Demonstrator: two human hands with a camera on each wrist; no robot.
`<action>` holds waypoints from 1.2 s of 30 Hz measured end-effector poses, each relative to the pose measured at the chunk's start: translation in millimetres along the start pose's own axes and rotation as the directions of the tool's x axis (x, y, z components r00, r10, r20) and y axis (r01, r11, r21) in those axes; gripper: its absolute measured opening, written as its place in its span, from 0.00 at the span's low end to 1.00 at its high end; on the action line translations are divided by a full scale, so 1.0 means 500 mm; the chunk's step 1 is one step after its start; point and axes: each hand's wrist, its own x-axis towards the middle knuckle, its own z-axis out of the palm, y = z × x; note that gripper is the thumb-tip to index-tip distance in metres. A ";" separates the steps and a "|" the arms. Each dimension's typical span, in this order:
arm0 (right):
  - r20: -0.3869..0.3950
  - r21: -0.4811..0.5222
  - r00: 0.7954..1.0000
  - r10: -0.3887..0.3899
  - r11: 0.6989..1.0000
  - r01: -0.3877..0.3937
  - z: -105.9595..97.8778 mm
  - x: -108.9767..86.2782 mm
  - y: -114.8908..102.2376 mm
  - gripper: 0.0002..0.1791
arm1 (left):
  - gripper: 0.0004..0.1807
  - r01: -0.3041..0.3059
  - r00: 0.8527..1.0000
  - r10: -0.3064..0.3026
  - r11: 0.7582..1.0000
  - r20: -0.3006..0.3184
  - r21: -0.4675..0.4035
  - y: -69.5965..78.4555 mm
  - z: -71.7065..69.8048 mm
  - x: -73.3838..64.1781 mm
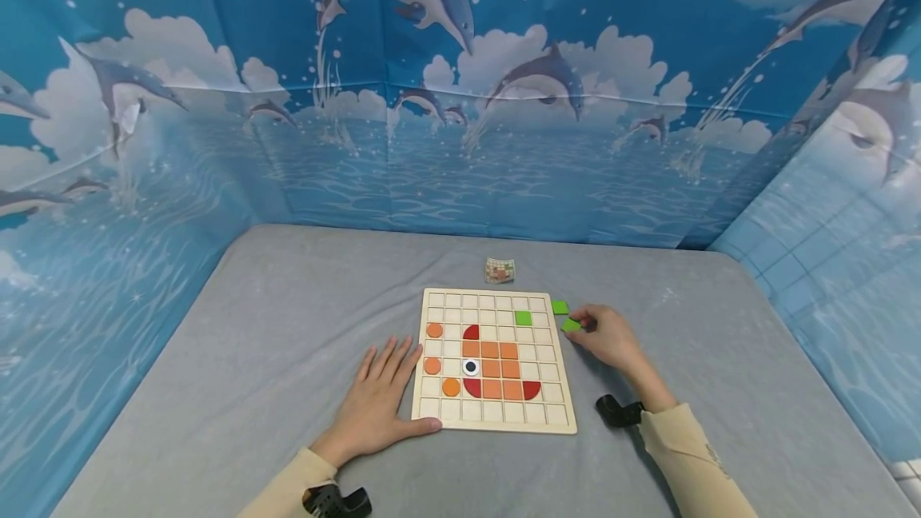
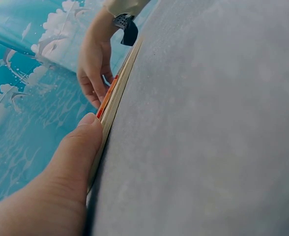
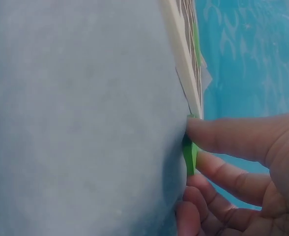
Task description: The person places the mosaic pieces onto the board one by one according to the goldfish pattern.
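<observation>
A wooden grid board (image 1: 504, 416) lies on the grey cloth, with square, round and quarter-round tiles in some of its cells. My left hand (image 1: 381, 402) rests flat at the board's left side, fingers spread, the thumb (image 2: 78, 147) on its near left corner. Just off the board's right edge, my right hand (image 1: 608, 334) pinches a green square tile (image 1: 571, 325) between thumb and fingers; the right wrist view shows this tile (image 3: 189, 160) edge-on. A second green tile (image 1: 560, 307) lies beside the board, next to those fingers. Another green square (image 1: 523, 318) sits in an upper right cell.
Behind the board lies a small picture card (image 1: 500, 270) with a grid pattern. Orange squares (image 1: 490, 369), orange discs (image 1: 435, 330), red quarter-rounds (image 1: 532, 390) and a black-and-white eye disc (image 1: 471, 367) occupy cells. A blue dolphin-print curtain (image 1: 460, 166) stands around the cloth-covered surface.
</observation>
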 end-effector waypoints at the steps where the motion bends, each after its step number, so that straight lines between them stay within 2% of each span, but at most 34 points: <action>1: 0.002 0.000 1.000 0.005 1.000 -0.005 0.000 0.000 0.001 0.14 | 0.61 0.000 1.000 0.000 1.000 0.001 -0.001 0.000 -0.001 0.000; 8: 0.015 0.012 0.999 0.046 0.999 -0.047 -0.003 -0.002 0.002 0.14 | 0.61 0.007 1.000 -0.007 1.000 0.009 -0.001 -0.001 -0.001 0.000; 18: 0.003 0.035 1.000 -0.016 0.999 0.016 -0.005 -0.004 0.006 0.13 | 0.61 0.004 1.000 -0.004 1.000 0.009 0.004 -0.001 0.000 0.002; 36: -0.007 0.039 1.000 -0.026 0.999 0.026 -0.006 -0.010 0.001 0.11 | 0.61 0.009 1.000 -0.009 1.000 0.020 -0.003 0.002 -0.004 0.001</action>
